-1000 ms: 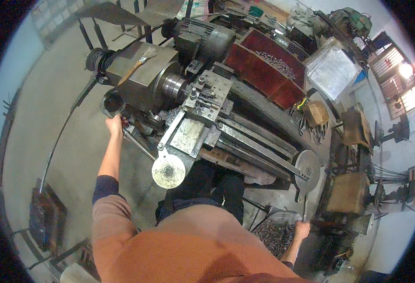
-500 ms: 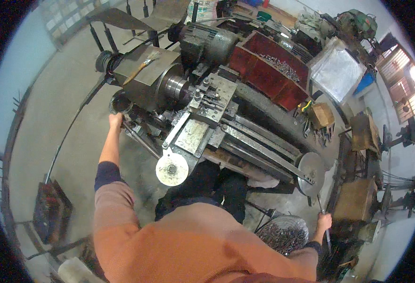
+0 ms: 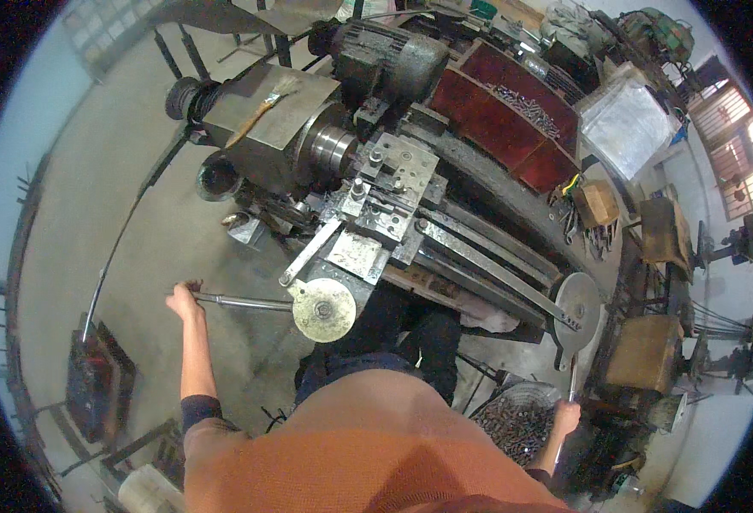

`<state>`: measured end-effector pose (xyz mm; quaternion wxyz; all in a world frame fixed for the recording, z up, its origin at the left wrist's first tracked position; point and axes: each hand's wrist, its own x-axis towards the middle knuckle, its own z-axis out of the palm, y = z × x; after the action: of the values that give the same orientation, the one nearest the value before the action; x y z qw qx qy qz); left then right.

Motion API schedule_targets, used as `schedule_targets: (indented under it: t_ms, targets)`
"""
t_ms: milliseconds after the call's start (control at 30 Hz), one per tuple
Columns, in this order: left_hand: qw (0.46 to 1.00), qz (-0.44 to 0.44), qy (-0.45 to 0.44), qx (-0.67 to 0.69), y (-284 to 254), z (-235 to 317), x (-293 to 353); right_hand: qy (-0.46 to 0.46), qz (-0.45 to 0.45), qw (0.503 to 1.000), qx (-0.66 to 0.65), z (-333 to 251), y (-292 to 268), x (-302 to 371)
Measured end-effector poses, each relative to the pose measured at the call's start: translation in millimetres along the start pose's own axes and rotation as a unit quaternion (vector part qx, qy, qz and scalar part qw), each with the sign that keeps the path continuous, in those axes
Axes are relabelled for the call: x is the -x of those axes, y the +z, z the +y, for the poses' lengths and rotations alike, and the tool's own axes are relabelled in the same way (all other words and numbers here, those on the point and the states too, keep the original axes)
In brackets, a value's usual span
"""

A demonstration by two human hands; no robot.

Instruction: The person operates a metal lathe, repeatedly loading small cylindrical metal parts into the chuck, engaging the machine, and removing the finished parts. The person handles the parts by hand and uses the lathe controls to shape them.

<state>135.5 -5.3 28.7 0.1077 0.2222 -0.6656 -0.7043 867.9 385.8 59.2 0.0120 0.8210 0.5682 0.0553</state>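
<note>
My left hand [image 3: 186, 301] is closed round the outer end of a steel lever [image 3: 248, 303]. That lever runs sideways to a round pale disc [image 3: 325, 311] at the front of a lathe-like machine. At the lower right, my right hand [image 3: 567, 417] grips another metal lever [image 3: 574, 380], which hangs from a large grey disc [image 3: 583, 301] at the end of the slide rails. Between the two discs lies the tool block [image 3: 391, 192] with bolts on top, next to the round spindle [image 3: 333, 150]. Metal chips cling beside the block.
A brush [image 3: 261, 111] lies on the machine's headstock [image 3: 286, 104], below an electric motor [image 3: 393, 58]. Behind the rails stands a red bin [image 3: 506, 120] of small metal parts. Hand tools [image 3: 594, 235] lie at the right. A basket [image 3: 522, 395] of small parts sits by my right arm.
My left hand has swung its lever towards me, from pointing up-left to lying nearly sideways. My right hand has shifted left, and its lever now tilts the other way.
</note>
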Motion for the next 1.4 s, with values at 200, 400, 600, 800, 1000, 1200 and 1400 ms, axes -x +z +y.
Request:
schedule_targets:
  t_ms: [200, 400, 600, 800, 1000, 1200, 1400]
  targets:
    - [0.999, 0.013, 0.017, 0.049, 14.5, -3.2, -7.3, 0.001, 0.004, 1.000, -0.009, 11.1, 18.0, 5.2]
    - [0.999, -0.016, 0.026, -0.009, 15.3, -5.2, -12.4, 0.001, 0.033, 0.999, -0.010, -6.2, 14.7, 8.5]
    - [0.998, -0.060, -0.021, -0.023, -14.4, 6.9, -9.0, -0.104, 0.120, 0.987, 0.029, -5.4, 49.4, -66.7]
    - [0.901, -0.166, 0.100, -0.387, -46.7, -19.3, -114.4, -0.145, 0.068, 0.983, 0.087, -1.2, 37.7, -153.9]
    - [0.748, -0.285, 0.266, -0.537, 69.7, 3.5, -112.9, -0.044, 0.067, 0.985, 0.154, -55.5, -9.2, -138.5]
    - [0.562, -0.337, 0.426, -0.624, 141.6, -51.2, -99.3, -0.177, 0.213, 0.960, -0.038, -41.1, 24.9, -52.3]
    - [0.565, -0.417, 0.362, -0.612, 168.5, -92.0, -105.0, -0.009, 0.023, 0.993, -0.115, -44.4, -4.1, 24.1]
